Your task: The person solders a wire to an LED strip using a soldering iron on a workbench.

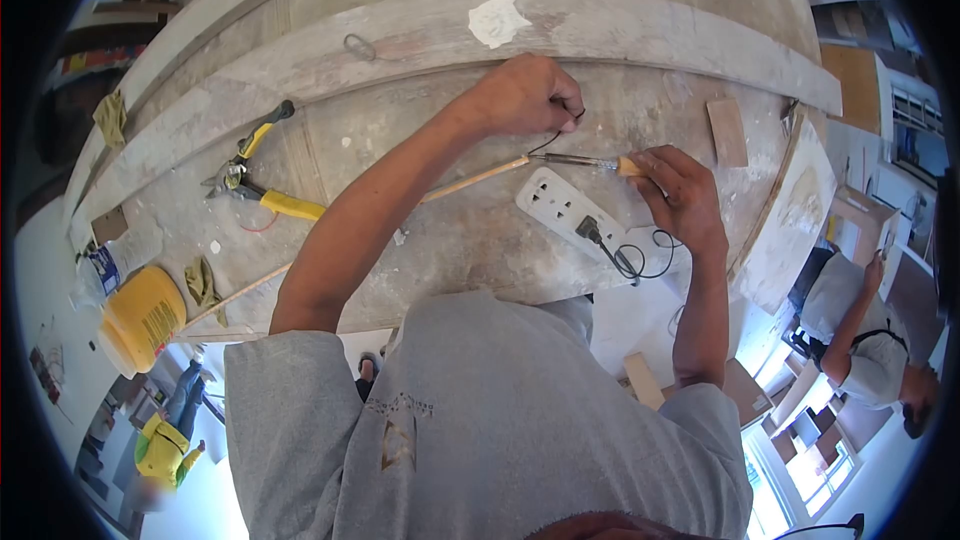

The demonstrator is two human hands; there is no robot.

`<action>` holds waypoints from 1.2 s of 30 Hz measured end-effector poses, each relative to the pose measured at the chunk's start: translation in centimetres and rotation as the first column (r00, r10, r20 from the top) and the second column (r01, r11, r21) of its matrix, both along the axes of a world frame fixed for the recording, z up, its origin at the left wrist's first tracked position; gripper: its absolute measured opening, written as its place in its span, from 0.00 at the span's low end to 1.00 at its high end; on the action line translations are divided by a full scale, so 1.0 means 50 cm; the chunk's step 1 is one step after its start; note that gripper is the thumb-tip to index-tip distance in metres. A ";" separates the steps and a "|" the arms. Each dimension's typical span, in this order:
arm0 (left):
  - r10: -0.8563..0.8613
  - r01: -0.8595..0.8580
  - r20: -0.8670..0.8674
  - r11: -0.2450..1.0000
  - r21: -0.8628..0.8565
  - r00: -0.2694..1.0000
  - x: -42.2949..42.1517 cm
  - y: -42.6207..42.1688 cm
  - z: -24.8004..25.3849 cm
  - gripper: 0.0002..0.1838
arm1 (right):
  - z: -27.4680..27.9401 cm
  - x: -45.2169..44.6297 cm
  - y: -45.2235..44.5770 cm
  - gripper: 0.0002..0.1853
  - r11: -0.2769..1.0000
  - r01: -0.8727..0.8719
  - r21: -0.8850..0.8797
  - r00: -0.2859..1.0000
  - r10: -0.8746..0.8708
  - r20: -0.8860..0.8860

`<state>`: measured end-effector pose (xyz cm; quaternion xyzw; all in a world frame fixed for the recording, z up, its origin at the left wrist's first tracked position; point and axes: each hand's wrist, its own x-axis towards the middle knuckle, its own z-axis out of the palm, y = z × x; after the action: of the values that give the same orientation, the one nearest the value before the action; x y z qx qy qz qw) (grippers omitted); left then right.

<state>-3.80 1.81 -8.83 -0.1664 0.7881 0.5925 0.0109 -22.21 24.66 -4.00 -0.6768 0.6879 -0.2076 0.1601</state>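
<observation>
My left hand (530, 95) is closed in a pinch over the bench, with a thin dark wire (548, 143) between thumb and fingers. The wire curves down to the end of a long thin stick (475, 178), which runs under my left forearm. My right hand (682, 198) is closed round the yellowish handle of a soldering iron (580, 160). The iron's metal shaft points left, and its tip is at the stick's end beside the wire. Whether tip and wire touch, I cannot tell. Just below the shaft lies a white power strip (560, 202) with a black plug (590, 230) in it.
Yellow-handled pliers (235, 178) and similar tools lie left on the worn bench (440, 250). A yellow tub (145, 315) stands at the left edge. A curved board (420, 35) crosses behind my hands; a small wood piece (727, 133) lies right. Other people are in the background.
</observation>
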 end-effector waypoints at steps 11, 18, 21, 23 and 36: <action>-0.013 0.013 -0.001 0.998 -0.065 1.000 -0.001 0.002 -0.004 0.04 | 0.001 0.006 -0.005 0.15 1.000 -0.015 -0.003 1.000 0.015 -0.015; -0.019 0.019 -0.005 0.997 -0.078 1.000 -0.004 0.002 -0.005 0.05 | -0.006 0.005 -0.007 0.15 1.000 -0.025 -0.016 0.999 0.025 -0.034; -0.026 0.026 0.002 0.996 -0.085 1.000 -0.005 0.002 -0.005 0.05 | -0.005 0.006 -0.006 0.15 1.000 -0.017 -0.007 0.999 0.016 -0.039; -0.028 0.029 0.019 0.996 -0.082 0.999 -0.006 0.002 -0.007 0.05 | -0.004 0.006 -0.006 0.15 1.000 -0.022 -0.007 0.999 0.021 -0.042; -0.035 0.036 0.010 0.996 -0.085 0.999 -0.005 0.001 -0.006 0.05 | -0.007 0.003 -0.008 0.16 0.999 -0.044 -0.016 0.997 0.043 -0.059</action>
<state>-4.05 1.88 -9.14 -0.1551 0.8156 0.5572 0.0176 -22.07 24.25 -4.33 -0.6987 0.6757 -0.1900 0.1386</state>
